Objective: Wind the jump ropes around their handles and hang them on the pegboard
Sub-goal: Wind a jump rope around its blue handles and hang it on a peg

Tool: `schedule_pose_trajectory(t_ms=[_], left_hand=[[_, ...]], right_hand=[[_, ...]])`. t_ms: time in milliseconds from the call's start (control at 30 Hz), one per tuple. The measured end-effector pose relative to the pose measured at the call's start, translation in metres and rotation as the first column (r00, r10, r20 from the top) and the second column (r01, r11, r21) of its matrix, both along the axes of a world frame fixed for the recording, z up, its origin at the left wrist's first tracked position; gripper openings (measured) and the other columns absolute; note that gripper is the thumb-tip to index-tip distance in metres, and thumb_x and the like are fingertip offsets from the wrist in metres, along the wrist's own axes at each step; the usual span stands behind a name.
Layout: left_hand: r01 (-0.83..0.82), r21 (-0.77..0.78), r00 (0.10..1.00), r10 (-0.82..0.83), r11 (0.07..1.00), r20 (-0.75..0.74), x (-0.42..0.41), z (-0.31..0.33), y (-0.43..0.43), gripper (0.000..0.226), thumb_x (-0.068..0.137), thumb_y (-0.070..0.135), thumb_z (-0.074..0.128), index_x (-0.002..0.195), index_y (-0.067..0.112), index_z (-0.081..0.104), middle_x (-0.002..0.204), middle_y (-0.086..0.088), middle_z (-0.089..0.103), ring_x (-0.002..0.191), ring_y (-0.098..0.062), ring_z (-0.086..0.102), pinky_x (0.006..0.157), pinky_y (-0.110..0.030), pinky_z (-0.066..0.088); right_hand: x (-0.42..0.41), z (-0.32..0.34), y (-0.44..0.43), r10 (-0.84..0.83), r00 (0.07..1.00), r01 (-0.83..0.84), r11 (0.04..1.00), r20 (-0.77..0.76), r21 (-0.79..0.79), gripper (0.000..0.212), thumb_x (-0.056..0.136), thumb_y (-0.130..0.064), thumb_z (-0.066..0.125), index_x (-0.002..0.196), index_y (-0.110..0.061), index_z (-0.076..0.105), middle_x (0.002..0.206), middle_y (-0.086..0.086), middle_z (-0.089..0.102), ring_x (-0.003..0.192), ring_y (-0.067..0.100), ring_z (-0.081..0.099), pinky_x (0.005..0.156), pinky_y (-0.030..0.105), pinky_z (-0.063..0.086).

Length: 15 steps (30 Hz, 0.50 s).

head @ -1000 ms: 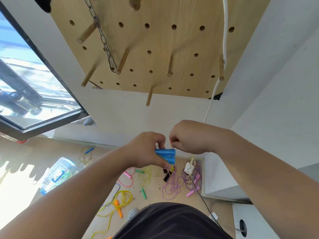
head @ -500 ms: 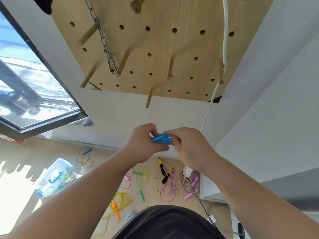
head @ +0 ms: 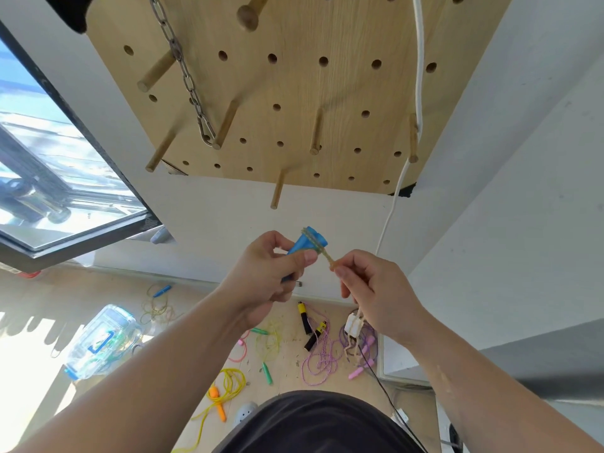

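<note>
Window [head: 49, 178]: far left of the handles, its pane tilted open.
Box [head: 101, 344]: clear plastic, on the floor down and left of the handles.
Chain [head: 186, 80]: hangs from a peg up and left of the handles.
Left hand [head: 261, 286]: wrapped round the lower part of the handles, with the thumb pressed across them. It is the holding hand.
Floor ropes [head: 228, 387]: loose and unwound on the floor below the handles, in yellow, green and purple. They look like work not yet begun.
Low peg [head: 277, 191]: bare, pointing down, above the handles and slightly to their left. No other peg is nearer to them.
Pegboard [head: 294, 86]: on the wall above the handles. No jump rope hangs on it in this view.
Handles [head: 305, 245]: two blue ones held side by side. Their long axis tilts from the left hand at lower left up to the free ends at upper right, and turns of rope cross them near the top.
Rope [head: 323, 256]: a short taut strand running from the top of the handles down and right to the right hand.
Right hand [head: 372, 289]: just right of the handles, pinching the strand's end between thumb and forefinger. It is the nearer hand to the free end, so the next wrap or tuck probably falls to it.
Cord [head: 415, 93]: white, hanging down the pegboard up and right of the handles.
</note>
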<state>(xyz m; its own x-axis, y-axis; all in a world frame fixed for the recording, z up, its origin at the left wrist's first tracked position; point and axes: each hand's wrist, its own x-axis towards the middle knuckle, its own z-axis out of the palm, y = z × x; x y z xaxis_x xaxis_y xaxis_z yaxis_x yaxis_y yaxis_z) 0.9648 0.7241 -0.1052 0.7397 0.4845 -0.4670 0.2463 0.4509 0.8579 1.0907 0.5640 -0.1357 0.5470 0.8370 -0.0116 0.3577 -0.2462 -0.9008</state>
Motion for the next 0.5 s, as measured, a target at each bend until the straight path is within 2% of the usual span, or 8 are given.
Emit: schedule_pose_trajectory(t_ms=[67,133,200,267,333,400,467,500], left_hand=[[0.063,-0.027,0.996,-0.062,0.998,0.065,-0.003,0.002,0.002,0.044,0.073,0.012,0.086,0.087,0.015,0.044,0.063,-0.010,0.048,0.046,-0.013,0.023,0.051,-0.030,0.014],[0.161,-0.012,0.982,-0.159,0.987,0.097,-0.006,0.004,0.006,0.040,0.074,0.007,0.081,0.086,0.015,0.044,0.063,-0.011,0.049,0.043,-0.012,0.024,0.046,-0.025,0.017],[0.276,0.008,0.956,-0.275,0.961,0.106,-0.011,0.003,0.011,0.035,0.075,0.004,0.076,0.087,0.013,0.044,0.064,-0.010,0.053,0.042,-0.012,0.026,0.044,-0.022,0.020],[0.404,0.040,0.909,-0.406,0.914,0.095,-0.014,0.002,0.013,0.036,0.074,0.001,0.078,0.088,0.011,0.046,0.065,-0.010,0.057,0.043,-0.013,0.030,0.044,-0.023,0.020],[0.534,0.110,0.841,-0.540,0.838,0.030,-0.017,0.001,0.013,0.040,0.068,0.008,0.085,0.086,0.013,0.050,0.068,-0.017,0.062,0.048,-0.017,0.038,0.046,-0.029,0.020],[0.623,0.187,0.781,-0.616,0.760,-0.100,-0.018,-0.001,0.012,0.038,0.063,0.019,0.090,0.081,0.022,0.057,0.082,-0.031,0.067,0.058,-0.034,0.049,0.050,-0.033,0.031],[0.670,0.287,0.742,-0.632,0.685,-0.224,-0.016,-0.004,0.010,0.037,0.064,0.022,0.092,0.077,0.026,0.058,0.091,-0.029,0.072,0.074,-0.053,0.062,0.062,-0.049,0.050],[0.685,0.346,0.728,-0.624,0.641,-0.284,-0.015,-0.005,0.008,0.039,0.064,0.021,0.093,0.077,0.024,0.057,0.088,-0.022,0.075,0.080,-0.049,0.067,0.069,-0.053,0.053]], right_hand=[[0.004,-0.004,-0.001,0.070,0.997,-0.069,0.997,0.034,-0.018,0.024,0.105,-0.027,0.052,0.088,-0.035,0.067,0.064,0.004,0.057,0.059,0.022,0.050,0.057,0.029,0.039],[0.011,-0.004,0.000,0.155,0.988,-0.152,0.986,0.031,-0.062,0.027,0.105,-0.032,0.051,0.086,-0.041,0.067,0.063,0.001,0.052,0.059,0.021,0.047,0.058,0.031,0.037],[0.022,-0.003,0.002,0.253,0.966,-0.257,0.958,-0.043,-0.125,0.028,0.104,-0.035,0.053,0.082,-0.039,0.068,0.062,-0.003,0.045,0.059,0.016,0.040,0.058,0.030,0.034],[0.034,0.001,0.005,0.358,0.917,-0.386,0.908,-0.174,-0.164,0.024,0.101,-0.037,0.059,0.079,-0.035,0.070,0.067,0.002,0.046,0.065,0.019,0.040,0.063,0.033,0.033],[0.044,0.007,0.010,0.453,0.861,-0.499,0.840,-0.230,-0.213,0.018,0.093,-0.040,0.066,0.077,-0.033,0.071,0.069,-0.001,0.053,0.069,0.017,0.044,0.065,0.033,0.035],[0.052,0.015,0.020,0.554,0.812,-0.583,0.744,-0.185,-0.326,0.017,0.091,-0.040,0.070,0.083,-0.026,0.073,0.072,0.006,0.061,0.070,0.013,0.048,0.066,0.033,0.039],[0.055,0.020,0.032,0.639,0.756,-0.627,0.643,-0.143,-0.440,0.015,0.093,-0.033,0.072,0.092,-0.017,0.075,0.082,0.011,0.069,0.072,0.009,0.053,0.070,0.031,0.043],[0.054,0.022,0.038,0.668,0.734,-0.630,0.601,-0.124,-0.492,0.012,0.094,-0.029,0.071,0.093,-0.017,0.074,0.081,0.006,0.070,0.071,0.005,0.054,0.070,0.028,0.044]])
